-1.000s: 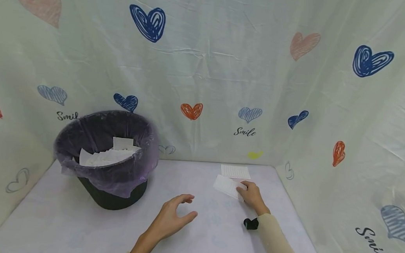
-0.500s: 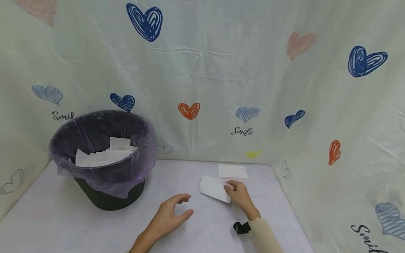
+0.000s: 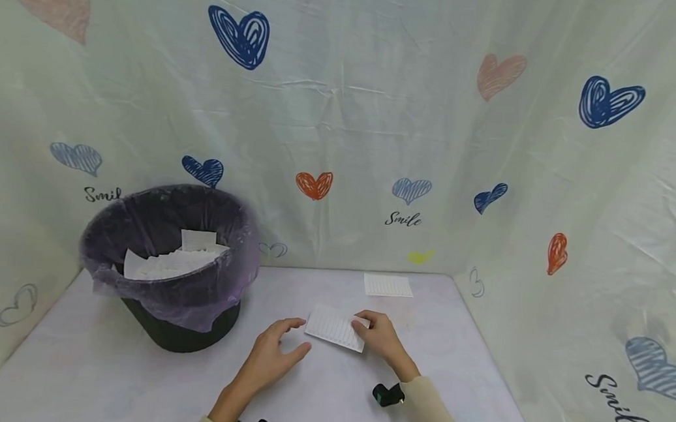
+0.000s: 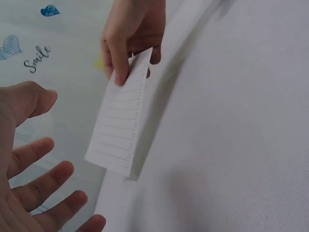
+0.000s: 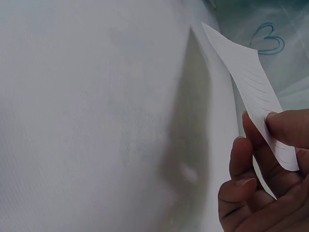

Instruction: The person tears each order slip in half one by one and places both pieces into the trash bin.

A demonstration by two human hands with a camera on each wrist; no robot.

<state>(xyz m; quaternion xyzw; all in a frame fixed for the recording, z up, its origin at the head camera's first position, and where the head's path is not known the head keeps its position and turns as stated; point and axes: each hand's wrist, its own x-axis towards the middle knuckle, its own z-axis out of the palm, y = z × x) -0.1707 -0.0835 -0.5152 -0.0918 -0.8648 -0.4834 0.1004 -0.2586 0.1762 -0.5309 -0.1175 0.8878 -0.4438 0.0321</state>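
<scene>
My right hand point(image 3: 384, 338) pinches a small lined sheet of white paper point(image 3: 335, 328) by its right end, thumb on top and fingers beneath. In the right wrist view the paper point(image 5: 251, 79) curves slightly and is lifted off the table, casting a shadow. To its left, my left hand point(image 3: 269, 356) is held with fingers spread and nothing in it. The left wrist view shows those fingers point(image 4: 46, 181) apart from the paper point(image 4: 120, 116). A second lined sheet point(image 3: 388, 286) lies flat near the table's back edge.
At the left of the white table point(image 3: 312, 405) stands a dark bin point(image 3: 179, 331) lined with a purple plastic bag point(image 3: 220, 294). Several white papers point(image 3: 175, 264) lie inside it. A curtain point(image 3: 345, 107) printed with hearts hangs behind and at the sides.
My right hand has drawn the pinched paper leftward and nearer, away from the sheet at the back. The left hand has shifted slightly left. The paper's left end is now near the left fingertips.
</scene>
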